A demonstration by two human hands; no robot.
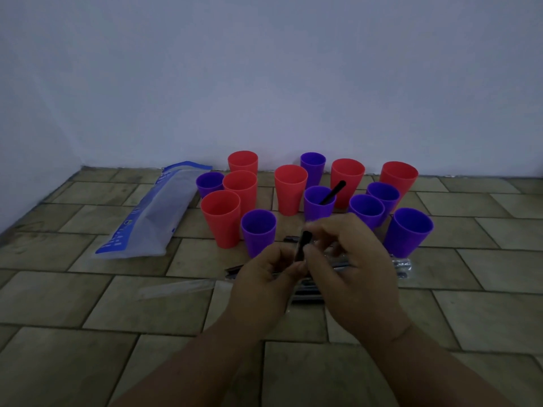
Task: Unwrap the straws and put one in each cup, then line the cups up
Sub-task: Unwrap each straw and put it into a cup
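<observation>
— Near the front of the cup cluster (291,188), just above the floor (88,318), what is being held?

— A black straw (302,245) is pinched upright between both hands. It is gripped low down by the curled fingers of the left hand (264,277) and pinched higher up by the right hand (349,259). Its top end looks bare; whether film clings lower down cannot be told.

— How should the unwrapping be finished well?

— The lower grip is best held firm while any film is drawn off along the straw's length, not sideways, so that nothing is bent. Spent film is best dropped beside the clear wrapper (176,287) lying to the left, apart from the wrapped straws (305,295) under the hands.

— And where is it to be put?

— Only one purple cup (318,205) is seen with a straw (333,192) in it. None shows in the near purple cup (258,230), which is judged the easiest reach. The straw should be lowered in, not dropped, since such light cups may be tipped.
</observation>
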